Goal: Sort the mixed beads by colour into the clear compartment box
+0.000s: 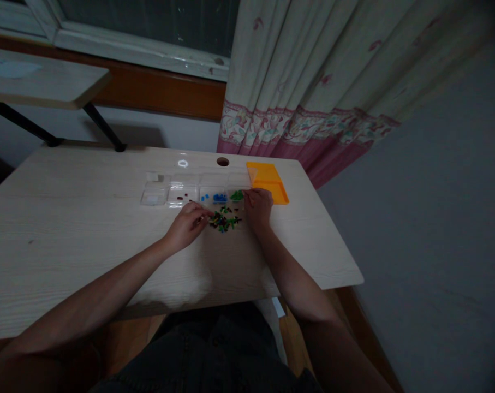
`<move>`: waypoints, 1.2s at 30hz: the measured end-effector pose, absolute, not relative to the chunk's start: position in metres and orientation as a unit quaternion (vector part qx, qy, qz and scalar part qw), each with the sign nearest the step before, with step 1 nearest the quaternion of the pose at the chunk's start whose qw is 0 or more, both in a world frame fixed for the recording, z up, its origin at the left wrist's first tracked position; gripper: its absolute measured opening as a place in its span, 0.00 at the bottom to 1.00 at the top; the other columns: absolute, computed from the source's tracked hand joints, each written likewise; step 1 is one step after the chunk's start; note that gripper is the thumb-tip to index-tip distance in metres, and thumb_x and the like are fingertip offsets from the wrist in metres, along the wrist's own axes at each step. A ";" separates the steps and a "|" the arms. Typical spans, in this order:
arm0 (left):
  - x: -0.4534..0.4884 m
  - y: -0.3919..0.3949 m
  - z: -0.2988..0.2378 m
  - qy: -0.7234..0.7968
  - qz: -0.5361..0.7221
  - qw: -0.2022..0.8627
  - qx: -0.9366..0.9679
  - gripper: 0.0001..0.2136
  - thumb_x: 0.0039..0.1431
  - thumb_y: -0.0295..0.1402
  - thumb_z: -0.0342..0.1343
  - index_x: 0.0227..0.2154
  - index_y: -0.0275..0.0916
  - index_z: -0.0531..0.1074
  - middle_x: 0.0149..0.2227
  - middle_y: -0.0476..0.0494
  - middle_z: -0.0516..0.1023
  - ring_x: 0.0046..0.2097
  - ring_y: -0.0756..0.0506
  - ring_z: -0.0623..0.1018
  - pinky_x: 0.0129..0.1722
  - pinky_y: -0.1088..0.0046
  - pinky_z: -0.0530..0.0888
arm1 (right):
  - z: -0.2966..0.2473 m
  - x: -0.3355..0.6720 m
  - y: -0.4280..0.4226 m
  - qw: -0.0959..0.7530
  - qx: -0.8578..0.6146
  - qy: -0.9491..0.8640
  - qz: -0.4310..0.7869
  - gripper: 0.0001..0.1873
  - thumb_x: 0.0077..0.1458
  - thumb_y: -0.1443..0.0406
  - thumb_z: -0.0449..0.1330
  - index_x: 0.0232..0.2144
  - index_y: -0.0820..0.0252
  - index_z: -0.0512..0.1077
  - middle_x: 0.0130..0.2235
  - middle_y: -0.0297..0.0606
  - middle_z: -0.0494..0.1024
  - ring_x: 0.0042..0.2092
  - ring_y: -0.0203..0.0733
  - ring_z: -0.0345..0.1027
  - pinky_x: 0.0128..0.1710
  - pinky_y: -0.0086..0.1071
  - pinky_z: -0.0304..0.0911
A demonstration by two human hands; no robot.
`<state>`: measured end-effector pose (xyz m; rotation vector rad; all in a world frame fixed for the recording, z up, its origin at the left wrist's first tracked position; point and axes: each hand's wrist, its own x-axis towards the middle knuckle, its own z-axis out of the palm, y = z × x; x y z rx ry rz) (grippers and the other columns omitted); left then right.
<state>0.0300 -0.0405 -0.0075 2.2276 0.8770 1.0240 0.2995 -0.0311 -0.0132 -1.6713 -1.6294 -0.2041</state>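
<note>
A mixed pile of small green, dark red and blue pieces (223,220) lies on the table, like tiny building bricks. My left hand (188,225) reaches the pile's left edge, its thumb and fingertips drawn together; anything in them is too small to make out. Beside the compartment of green pieces (236,195) is my right hand (259,208), fingers curled in a pinch whose contents I cannot see. Blue pieces (220,198) fill the neighbouring compartment of the clear plastic boxes (171,202). Farther left, a few light blue pieces (204,197) and dark red pieces (180,198) lie in their own compartments.
An orange tray (274,183) lies just right of the clear boxes. Behind them is a round cable hole (222,161) in the wooden table (87,218). A raised shelf (67,87) stands at the back left; a curtain (296,98) hangs behind the table.
</note>
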 end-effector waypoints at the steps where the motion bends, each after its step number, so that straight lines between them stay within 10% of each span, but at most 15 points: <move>1: 0.031 -0.041 -0.006 0.319 0.367 0.253 0.836 0.11 0.67 0.32 0.54 0.47 0.41 0.79 0.39 0.41 0.73 0.45 0.42 0.73 0.47 0.62 0.72 | -0.013 0.298 -0.032 0.383 -0.658 -0.644 -0.077 0.12 0.66 0.61 0.58 0.41 0.55 0.82 0.43 0.43 0.80 0.49 0.48 0.69 0.54 0.45 0.61; 36: 0.034 -0.051 -0.002 0.306 0.264 0.145 0.903 0.10 0.64 0.31 0.54 0.43 0.39 0.79 0.44 0.36 0.74 0.48 0.37 0.72 0.51 0.56 0.70 | -0.012 0.293 -0.035 0.404 -0.636 -0.654 -0.069 0.12 0.66 0.60 0.59 0.39 0.55 0.82 0.41 0.42 0.81 0.48 0.46 0.69 0.52 0.42 0.62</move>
